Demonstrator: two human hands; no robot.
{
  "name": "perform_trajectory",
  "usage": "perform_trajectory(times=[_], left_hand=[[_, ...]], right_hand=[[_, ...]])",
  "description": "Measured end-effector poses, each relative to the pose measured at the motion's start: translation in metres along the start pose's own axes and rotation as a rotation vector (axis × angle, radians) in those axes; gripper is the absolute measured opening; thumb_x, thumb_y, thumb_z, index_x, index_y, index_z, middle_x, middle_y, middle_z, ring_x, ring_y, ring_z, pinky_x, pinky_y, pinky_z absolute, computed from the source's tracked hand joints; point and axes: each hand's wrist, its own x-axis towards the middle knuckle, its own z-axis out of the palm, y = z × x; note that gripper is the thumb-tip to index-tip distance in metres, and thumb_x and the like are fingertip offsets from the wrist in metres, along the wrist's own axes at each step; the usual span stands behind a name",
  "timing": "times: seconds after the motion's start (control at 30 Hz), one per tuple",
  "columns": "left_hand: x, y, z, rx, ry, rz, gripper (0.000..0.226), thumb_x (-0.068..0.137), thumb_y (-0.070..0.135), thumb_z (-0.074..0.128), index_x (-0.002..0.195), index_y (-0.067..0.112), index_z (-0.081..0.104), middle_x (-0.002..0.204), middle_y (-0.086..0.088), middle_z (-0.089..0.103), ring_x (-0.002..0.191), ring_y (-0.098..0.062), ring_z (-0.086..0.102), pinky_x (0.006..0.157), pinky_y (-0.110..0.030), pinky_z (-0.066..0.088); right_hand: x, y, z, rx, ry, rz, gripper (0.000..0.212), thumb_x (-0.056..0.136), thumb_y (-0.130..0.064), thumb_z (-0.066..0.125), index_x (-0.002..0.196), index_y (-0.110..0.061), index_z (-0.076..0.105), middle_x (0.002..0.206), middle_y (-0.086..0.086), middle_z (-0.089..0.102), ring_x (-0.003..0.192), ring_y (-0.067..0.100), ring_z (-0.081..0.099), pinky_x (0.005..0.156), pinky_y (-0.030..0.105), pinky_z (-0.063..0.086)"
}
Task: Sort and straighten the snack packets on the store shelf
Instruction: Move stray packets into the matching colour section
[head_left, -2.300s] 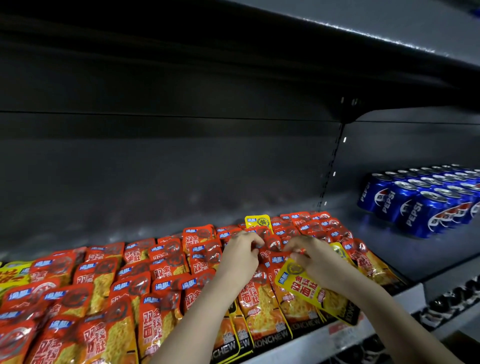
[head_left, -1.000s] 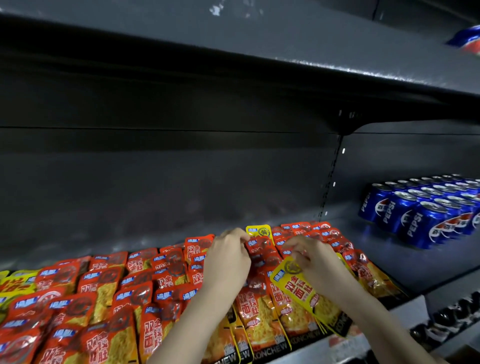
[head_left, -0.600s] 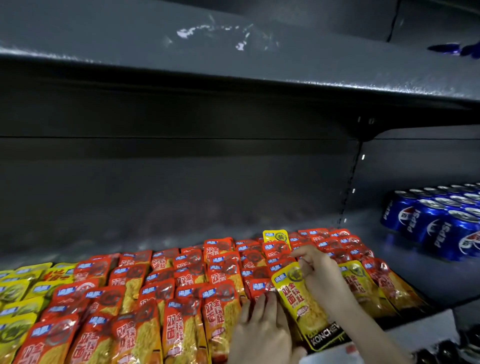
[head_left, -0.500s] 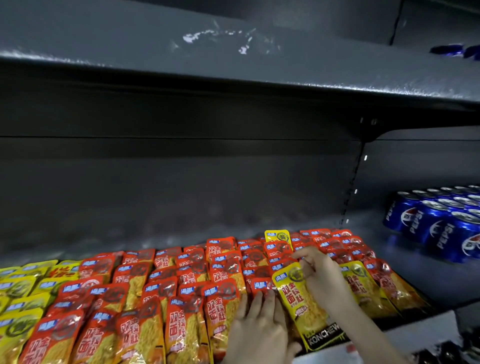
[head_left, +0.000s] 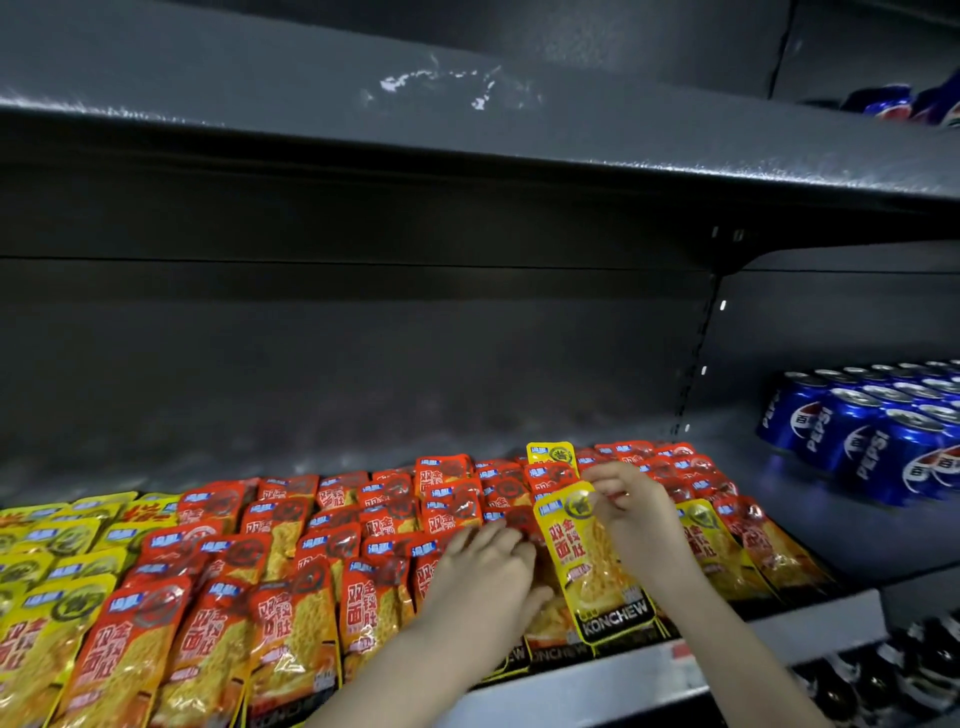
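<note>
Pinching the top edge of a yellow packet (head_left: 592, 566), the right hand (head_left: 631, 519) is curling its fingers and thumb round the foil and is holding nothing else. The packet is lying directly beneath that hand, on top of the red packets (head_left: 291, 551). Its long axis is running from the shelf's front lip (head_left: 597, 680) back toward the rear wall, with the top leaning a little leftward. The left hand (head_left: 483, 577) is resting just to the left of it, fingers nearly straight and spread, pressing flat on the red rows and gripping nothing. The matching yellow stack (head_left: 47, 571) is sitting well away, beyond the left hand, past several rows of red. So the right hand is nearer the stray packet, while the left is nearer its likely home. The carry is probably going to cross leftward over the left arm or call for a handover. Another yellow packet (head_left: 550, 454) is standing just behind the right hand's fingertips, and blue cola cans (head_left: 872, 436) are sitting off to its right.
</note>
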Motion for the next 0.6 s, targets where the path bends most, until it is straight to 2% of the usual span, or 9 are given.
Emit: perform_trajectory(times=[0.1,0.2,0.27,0.33,0.4,0.5,0.6], left_hand=[[0.005,-0.006,-0.012,-0.182,0.130,-0.076,0.043,0.093,0.053,0.036,0.118,0.024,0.056,0.121,0.007,0.057,0.117,-0.015,0.047,0.098,-0.033,0.035],[0.009,-0.014,-0.022,-0.637,0.173,-0.199,0.018,0.090,0.042,0.053,0.091,0.026,0.062,0.089,0.009,0.066,0.086,-0.009,0.060,0.078,-0.032,0.048],[0.007,-0.022,-0.027,-0.924,0.208,-0.290,0.009,0.087,0.024,0.063,0.081,0.020,0.058,0.070,0.006,0.062,0.066,-0.002,0.058,0.066,-0.025,0.046],[0.000,-0.034,-0.031,-1.041,0.235,-0.352,0.015,0.087,0.014,0.064,0.077,0.015,0.053,0.059,0.004,0.052,0.049,0.002,0.044,0.054,-0.015,0.035],[-0.010,-0.049,-0.034,-1.059,0.241,-0.407,0.014,0.087,0.014,0.063,0.080,0.009,0.051,0.061,-0.001,0.051,0.050,0.000,0.040,0.055,-0.017,0.033],[-0.030,-0.074,-0.040,-1.073,0.258,-0.475,0.012,0.088,0.013,0.062,0.082,0.007,0.053,0.068,-0.006,0.056,0.059,-0.009,0.047,0.060,-0.025,0.036],[-0.056,-0.103,-0.050,-1.048,0.332,-0.517,0.013,0.087,0.009,0.062,0.077,0.011,0.054,0.068,-0.003,0.062,0.057,-0.002,0.054,0.056,-0.017,0.039]], right_hand=[[-0.001,-0.012,0.003,0.146,0.066,-0.046,0.023,0.088,0.005,0.056,0.095,-0.017,0.062,0.085,0.005,0.062,0.083,0.017,0.060,0.069,0.019,0.047],[-0.003,-0.027,0.013,0.306,0.099,-0.051,0.019,0.088,0.003,0.058,0.095,-0.014,0.061,0.086,0.008,0.060,0.075,0.010,0.057,0.062,0.010,0.045],[-0.004,-0.039,0.023,0.369,0.104,-0.060,0.020,0.087,0.000,0.060,0.096,-0.017,0.059,0.077,0.003,0.059,0.067,0.002,0.056,0.060,0.009,0.045],[-0.005,-0.050,0.036,0.419,0.084,-0.052,0.020,0.087,-0.003,0.062,0.098,-0.019,0.057,0.067,-0.001,0.058,0.059,0.000,0.055,0.059,0.011,0.045],[-0.007,-0.061,0.052,0.473,0.039,-0.030,0.015,0.087,-0.003,0.061,0.093,-0.017,0.060,0.064,-0.002,0.059,0.058,0.003,0.055,0.058,0.016,0.047],[-0.012,-0.077,0.080,0.541,-0.066,0.015,0.007,0.089,-0.005,0.060,0.085,-0.011,0.064,0.067,-0.001,0.063,0.060,0.009,0.059,0.057,0.022,0.049],[-0.019,-0.092,0.112,0.609,-0.182,0.049,0.008,0.089,-0.009,0.060,0.084,-0.008,0.065,0.074,0.006,0.069,0.066,0.013,0.062,0.062,0.027,0.052]])
